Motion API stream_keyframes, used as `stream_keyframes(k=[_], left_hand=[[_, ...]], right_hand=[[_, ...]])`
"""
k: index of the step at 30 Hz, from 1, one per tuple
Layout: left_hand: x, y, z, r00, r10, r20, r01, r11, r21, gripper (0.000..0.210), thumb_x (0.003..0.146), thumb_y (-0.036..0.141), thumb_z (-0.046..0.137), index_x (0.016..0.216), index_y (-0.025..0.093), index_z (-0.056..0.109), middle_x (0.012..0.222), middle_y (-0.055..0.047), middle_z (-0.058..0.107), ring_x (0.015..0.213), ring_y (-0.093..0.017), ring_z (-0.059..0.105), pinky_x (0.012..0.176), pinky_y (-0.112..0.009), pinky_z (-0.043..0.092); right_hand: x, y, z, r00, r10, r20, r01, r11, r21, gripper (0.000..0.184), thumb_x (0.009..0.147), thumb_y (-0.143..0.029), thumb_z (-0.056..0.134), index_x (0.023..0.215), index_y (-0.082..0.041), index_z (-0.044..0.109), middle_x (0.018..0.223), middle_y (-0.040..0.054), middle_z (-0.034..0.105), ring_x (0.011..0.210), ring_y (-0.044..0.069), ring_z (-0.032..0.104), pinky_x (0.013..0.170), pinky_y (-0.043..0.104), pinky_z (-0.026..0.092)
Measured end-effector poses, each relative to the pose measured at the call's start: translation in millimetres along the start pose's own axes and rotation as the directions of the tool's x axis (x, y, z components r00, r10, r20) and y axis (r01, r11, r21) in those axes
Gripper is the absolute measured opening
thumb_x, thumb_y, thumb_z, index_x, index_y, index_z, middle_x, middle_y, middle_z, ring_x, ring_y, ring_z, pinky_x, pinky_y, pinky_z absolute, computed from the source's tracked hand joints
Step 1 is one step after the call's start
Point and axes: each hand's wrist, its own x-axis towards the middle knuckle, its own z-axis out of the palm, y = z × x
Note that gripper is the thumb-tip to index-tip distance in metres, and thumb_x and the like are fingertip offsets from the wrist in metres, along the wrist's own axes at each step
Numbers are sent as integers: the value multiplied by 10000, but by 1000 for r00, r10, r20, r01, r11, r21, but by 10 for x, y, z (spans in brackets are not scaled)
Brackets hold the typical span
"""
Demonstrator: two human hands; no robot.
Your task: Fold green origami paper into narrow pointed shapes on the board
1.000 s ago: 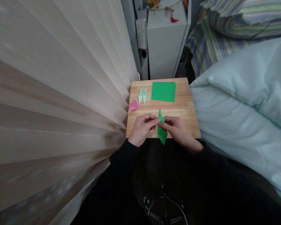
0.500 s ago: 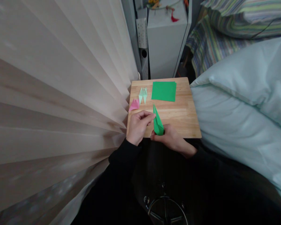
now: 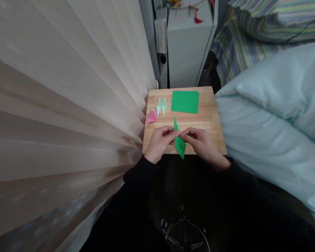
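Observation:
A folded green origami paper (image 3: 180,145), long and kite-shaped with a narrow tip pointing away from me, is held over the near part of the wooden board (image 3: 207,122). My left hand (image 3: 161,141) pinches it from the left, thumb on top. From the right, my right hand (image 3: 199,141) pinches its edge with thumb and forefinger, close to the left thumb. Beyond the hands lies a stack of green paper (image 3: 185,102). Pale green folded papers (image 3: 161,106) and a pink folded paper (image 3: 152,116) rest at the board's left side.
A pleated curtain (image 3: 81,87) hangs along the left, touching the board's side. Behind the board stands a white cabinet (image 3: 187,52). Pale blue bedding (image 3: 273,105) rises on the right. Below is a round metal stool base (image 3: 185,238).
My right hand has moved from the paper's near end up to its right edge. The green origami paper now shows its pointed near end, and its wide part lies flatter.

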Motion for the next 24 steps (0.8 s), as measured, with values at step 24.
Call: stream_keyframes(k=[24], left_hand=[[57, 25, -124, 939, 326, -112, -305, 937, 169, 128, 789, 306, 834, 823, 195, 781, 825, -36, 741, 787, -157, 689, 797, -301, 562]], right_hand=[[-12, -162, -167, 959, -228, -171, 176, 946, -271, 242, 927, -454, 667, 1009, -228, 691, 1050, 86, 723, 990, 233, 671, 858, 404, 540]])
